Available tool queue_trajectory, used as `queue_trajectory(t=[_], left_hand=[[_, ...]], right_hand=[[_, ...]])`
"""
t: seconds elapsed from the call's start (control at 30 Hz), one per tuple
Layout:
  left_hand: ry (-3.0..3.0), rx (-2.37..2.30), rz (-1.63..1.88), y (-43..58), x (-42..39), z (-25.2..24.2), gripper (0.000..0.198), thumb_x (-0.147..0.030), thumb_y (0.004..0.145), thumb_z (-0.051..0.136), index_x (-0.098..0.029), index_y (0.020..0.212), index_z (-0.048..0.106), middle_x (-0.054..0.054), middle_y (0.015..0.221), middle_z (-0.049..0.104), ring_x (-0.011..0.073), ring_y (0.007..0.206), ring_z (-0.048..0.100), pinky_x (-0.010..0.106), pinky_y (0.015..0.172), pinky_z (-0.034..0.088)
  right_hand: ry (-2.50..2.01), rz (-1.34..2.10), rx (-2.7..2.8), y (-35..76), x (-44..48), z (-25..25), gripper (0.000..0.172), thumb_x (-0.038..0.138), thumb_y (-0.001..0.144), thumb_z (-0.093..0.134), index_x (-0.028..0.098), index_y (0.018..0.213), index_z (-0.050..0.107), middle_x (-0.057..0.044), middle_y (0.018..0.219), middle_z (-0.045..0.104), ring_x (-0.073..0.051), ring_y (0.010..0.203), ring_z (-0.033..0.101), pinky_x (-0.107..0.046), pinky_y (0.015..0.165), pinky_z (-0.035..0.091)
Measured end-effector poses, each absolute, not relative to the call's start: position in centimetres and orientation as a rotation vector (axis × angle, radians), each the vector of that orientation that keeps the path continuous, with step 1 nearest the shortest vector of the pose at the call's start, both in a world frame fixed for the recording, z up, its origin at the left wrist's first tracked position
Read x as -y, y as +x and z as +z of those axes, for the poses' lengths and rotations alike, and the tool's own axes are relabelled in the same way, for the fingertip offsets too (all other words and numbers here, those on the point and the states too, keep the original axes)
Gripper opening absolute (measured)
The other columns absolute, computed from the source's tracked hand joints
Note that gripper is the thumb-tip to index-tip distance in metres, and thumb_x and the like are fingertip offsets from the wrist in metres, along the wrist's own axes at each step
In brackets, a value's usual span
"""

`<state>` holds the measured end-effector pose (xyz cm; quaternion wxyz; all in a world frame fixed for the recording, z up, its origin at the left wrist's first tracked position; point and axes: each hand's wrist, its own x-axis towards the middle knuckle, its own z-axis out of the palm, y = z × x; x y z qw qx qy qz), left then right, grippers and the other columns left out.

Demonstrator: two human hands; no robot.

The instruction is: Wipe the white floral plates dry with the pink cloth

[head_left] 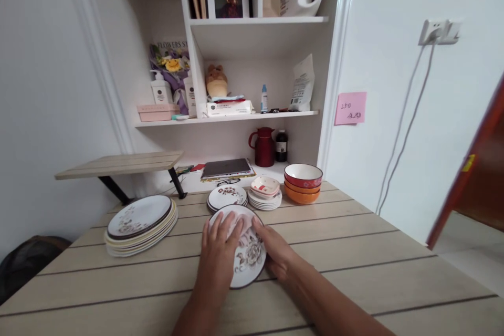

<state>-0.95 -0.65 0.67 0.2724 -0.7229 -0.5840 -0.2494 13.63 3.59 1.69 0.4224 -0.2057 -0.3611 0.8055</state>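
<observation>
A white plate [247,269] with a dark rim and brown flower pattern is held tilted above the table's middle. My right hand [279,253] grips its right edge, thumb on the face and the other fingers behind. Against the upper part of the plate, my left hand [221,244] presses a pale pink cloth [247,228], which its fingers partly cover. Just beyond lies a short stack of similar small plates [227,197]. Beside it, small square dishes [265,186] rest on a stack of white saucers [265,201].
Large plates [139,218] are stacked at left, near a raised wooden stand [118,164]. Red and orange bowls [302,190] are nested at the back right. Behind them are a dark red jug [264,147], a dark bottle [281,146] and a closed laptop [227,168].
</observation>
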Motion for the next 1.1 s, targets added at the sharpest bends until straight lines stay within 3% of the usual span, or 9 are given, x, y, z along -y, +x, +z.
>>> queue_trajectory(t=[0.17,0.33,0.47,0.63,0.9,1.1], left_hand=[[-1.893,1.659,-0.709,-0.5,0.4,0.1,0.061,-0.011,0.086,0.048,-0.028,0.143,0.034,0.006,0.147,0.041,0.0274,0.137,0.031,0.054,0.109,0.029],[-1.833,1.847,-0.749,-0.9,0.6,1.2,0.054,-0.020,0.093,0.037,-0.031,0.145,0.029,0.007,0.150,0.035,0.0277,0.141,0.024,0.062,0.108,0.021],[-1.703,1.933,-0.763,-1.7,0.6,1.7,0.048,-0.025,0.094,0.034,-0.025,0.143,0.035,0.010,0.150,0.035,0.0295,0.141,0.023,0.064,0.108,0.017],[-1.716,1.945,-0.716,-1.7,0.3,1.1,0.047,-0.018,0.092,0.038,-0.020,0.138,0.043,0.012,0.149,0.037,0.0300,0.139,0.027,0.055,0.108,0.029],[-2.064,1.514,-0.738,1.4,0.2,-0.8,0.056,-0.011,0.089,0.039,-0.027,0.143,0.035,0.005,0.150,0.034,0.0234,0.141,0.023,0.052,0.114,0.022],[-2.099,1.802,-0.824,-0.4,0.7,0.4,0.051,-0.015,0.091,0.034,-0.027,0.140,0.040,0.008,0.149,0.037,0.0247,0.141,0.025,0.054,0.111,0.024]], right_hand=[[-0.500,2.040,1.018,12.6,-2.3,1.6,0.055,0.053,0.082,0.059,0.012,0.118,0.060,-0.014,0.105,0.071,-0.024,0.101,0.066,-0.041,0.097,0.044],[-0.517,2.017,1.001,12.1,-1.7,1.7,0.049,0.045,0.079,0.067,0.010,0.114,0.062,-0.014,0.099,0.073,-0.025,0.098,0.067,-0.043,0.096,0.045],[-0.626,1.943,0.845,12.0,-1.7,2.1,0.044,0.042,0.077,0.068,0.009,0.107,0.064,-0.015,0.096,0.074,-0.025,0.094,0.069,-0.042,0.092,0.048],[-0.710,1.844,0.622,12.4,-3.1,2.1,0.042,0.040,0.081,0.064,0.011,0.112,0.061,-0.014,0.099,0.073,-0.024,0.094,0.069,-0.040,0.088,0.052],[-0.687,1.817,0.572,14.4,-5.0,2.0,0.051,0.046,0.085,0.057,0.013,0.123,0.055,-0.014,0.108,0.071,-0.024,0.097,0.068,-0.040,0.085,0.054],[-0.636,1.969,0.815,13.7,-3.8,1.5,0.054,0.046,0.081,0.063,0.008,0.120,0.058,-0.016,0.102,0.072,-0.025,0.095,0.069,-0.041,0.088,0.051]])
